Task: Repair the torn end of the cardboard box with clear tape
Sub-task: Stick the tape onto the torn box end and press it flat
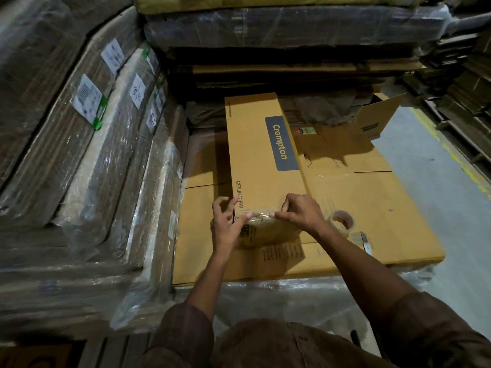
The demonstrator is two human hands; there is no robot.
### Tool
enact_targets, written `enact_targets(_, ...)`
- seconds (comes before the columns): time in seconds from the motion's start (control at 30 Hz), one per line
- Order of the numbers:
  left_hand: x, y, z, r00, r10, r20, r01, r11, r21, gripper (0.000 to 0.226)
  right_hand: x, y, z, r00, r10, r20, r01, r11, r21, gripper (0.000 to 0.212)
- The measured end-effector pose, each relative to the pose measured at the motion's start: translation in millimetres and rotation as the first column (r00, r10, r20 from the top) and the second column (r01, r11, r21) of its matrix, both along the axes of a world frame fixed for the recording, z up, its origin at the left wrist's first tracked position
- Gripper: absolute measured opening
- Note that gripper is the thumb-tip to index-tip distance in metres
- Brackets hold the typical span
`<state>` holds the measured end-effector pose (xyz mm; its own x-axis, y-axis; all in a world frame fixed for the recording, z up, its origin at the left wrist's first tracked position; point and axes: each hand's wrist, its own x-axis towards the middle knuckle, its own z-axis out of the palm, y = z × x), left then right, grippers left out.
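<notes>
A long tan cardboard box (255, 155) marked "Crompton" lies lengthwise away from me on a flat sheet of cardboard (372, 208). Its near end is wrinkled and shiny with clear tape (259, 217) along the top edge. My left hand (228, 224) clasps the near left corner, thumb pressing on the tape. My right hand (297, 212) presses its fingertips on the same edge from the right. A roll of clear tape (341, 223) rests on the sheet just right of my right wrist, a loose strip trailing from it.
Plastic-wrapped bundles of flat cardboard (87, 166) stand close on the left, and more stacks (279, 30) rise behind the box. An open carton (372, 120) lies at the back right. Grey floor with a yellow line (449, 155) runs along the right.
</notes>
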<state>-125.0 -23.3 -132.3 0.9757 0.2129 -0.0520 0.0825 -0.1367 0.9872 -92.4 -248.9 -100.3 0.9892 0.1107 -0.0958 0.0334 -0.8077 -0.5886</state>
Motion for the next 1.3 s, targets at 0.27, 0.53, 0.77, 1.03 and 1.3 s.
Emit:
enact_targets(0.27,-8,-9,-7,0.995,0.047,0.089,-0.053,0.996,0.066,0.063,10,2,10,0.988,-0.016,-0.150,0.026,0.998,0.062,0.054)
enact_targets(0.53,2,-15,6,0.998,0.057,-0.011,-0.058,0.996,-0.065,0.051,14,1,12,0.979,-0.003,-0.206,0.028,0.992,0.120,0.038)
enact_targets(0.77,5,-7,-2,0.997,0.073,-0.015,-0.071,0.990,0.122,0.044,16,5,13,0.966,-0.001,-0.259,0.061,0.973,0.225,0.029)
enact_targets(1.03,6,-19,15,0.951,0.104,-0.291,0.020,0.918,0.395,0.097,10,32,24,0.991,-0.113,-0.065,0.089,0.951,-0.297,0.079)
enact_targets(1.3,14,-6,7,0.991,0.015,-0.135,0.053,0.875,0.481,0.051,9,10,15,0.990,0.064,-0.128,-0.042,0.985,0.168,0.040)
